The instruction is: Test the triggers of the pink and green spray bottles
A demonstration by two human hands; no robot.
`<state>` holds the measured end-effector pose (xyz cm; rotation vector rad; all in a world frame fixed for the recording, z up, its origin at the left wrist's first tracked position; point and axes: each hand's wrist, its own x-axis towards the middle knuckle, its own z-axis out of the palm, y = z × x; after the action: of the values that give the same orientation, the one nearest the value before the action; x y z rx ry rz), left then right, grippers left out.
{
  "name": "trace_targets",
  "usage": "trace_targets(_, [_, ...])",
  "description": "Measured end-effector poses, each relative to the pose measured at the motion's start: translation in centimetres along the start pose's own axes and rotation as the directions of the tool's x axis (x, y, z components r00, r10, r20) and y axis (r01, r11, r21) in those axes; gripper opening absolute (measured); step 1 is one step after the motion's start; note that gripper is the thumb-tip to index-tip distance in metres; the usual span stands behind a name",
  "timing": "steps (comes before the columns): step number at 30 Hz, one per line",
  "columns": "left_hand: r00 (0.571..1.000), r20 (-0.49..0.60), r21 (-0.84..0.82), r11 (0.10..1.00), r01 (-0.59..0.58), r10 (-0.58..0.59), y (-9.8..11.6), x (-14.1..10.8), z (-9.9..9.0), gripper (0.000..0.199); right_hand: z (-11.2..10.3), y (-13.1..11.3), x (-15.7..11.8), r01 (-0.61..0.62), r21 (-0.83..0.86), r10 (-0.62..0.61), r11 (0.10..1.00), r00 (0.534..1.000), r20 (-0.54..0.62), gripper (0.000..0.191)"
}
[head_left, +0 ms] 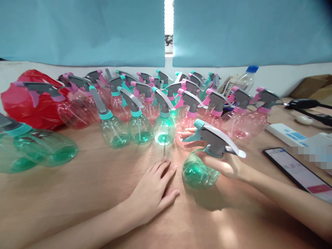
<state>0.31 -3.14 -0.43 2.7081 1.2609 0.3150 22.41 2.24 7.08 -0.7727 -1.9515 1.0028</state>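
Note:
My right hand (228, 166) grips a green spray bottle (198, 173) around its neck, under a grey trigger head with a turquoise nozzle. The bottle is tilted a little and casts a shadow on the wooden table (103, 193). Some fingers of that hand pass behind the trigger. My left hand (155, 188) lies flat on the table with its fingers apart, to the left of the held bottle and holding nothing. Just beyond it stand several green spray bottles (164, 133) with turquoise collars, mixed with pink spray bottles (188, 126) with pink collars.
More green spray bottles (61, 147) stand at the left edge. A red plastic bag (33, 110) lies behind them. On the right are a phone (293, 169), a white power strip (287, 135), dark glasses (306, 103) and a blue-capped bottle (246, 79). Blue curtains (83, 31) hang behind.

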Motion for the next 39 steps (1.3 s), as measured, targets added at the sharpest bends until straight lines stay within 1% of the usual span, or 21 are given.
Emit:
trace_targets(6, [1.000,-0.004,0.013,1.000,-0.004,0.004,0.03,-0.03,-0.07,0.055,-0.07,0.63,-0.33,0.012,0.054,-0.012,0.998,1.000,0.013,0.061])
trace_targets(11, [1.000,-0.014,0.012,1.000,-0.006,0.006,0.03,-0.12,0.03,0.055,-0.02,0.37,-0.16,0.005,0.055,-0.005,0.998,1.000,0.016,0.057])
trace_targets(18, [1.000,-0.019,0.004,1.000,-0.003,0.003,-0.10,0.03,0.10,0.055,0.07,0.26,-0.03,0.004,0.034,-0.004,0.999,1.000,0.004,0.057])
trace_targets(25, [0.999,-0.043,-0.006,1.000,-0.009,0.008,-0.25,-0.17,0.52,0.055,-0.01,0.20,-0.07,0.013,0.026,-0.013,1.000,1.000,0.028,0.062])
trace_targets(29, [0.999,-0.038,-0.020,1.000,-0.008,0.008,-0.19,-0.15,0.33,0.054,-0.05,0.24,-0.17,-0.002,0.039,0.001,0.999,1.000,0.021,0.060])
trace_targets(34, [0.999,-0.030,-0.012,1.000,-0.016,0.015,-0.07,-0.01,0.05,0.054,-0.09,0.73,-0.39,0.004,0.077,-0.004,0.997,1.000,0.004,0.061])
trace_targets(39, [1.000,-0.019,-0.014,1.000,-0.006,0.005,0.06,0.05,-0.09,0.054,-0.16,0.68,-0.39,0.007,0.062,-0.008,0.998,1.000,0.005,0.057])
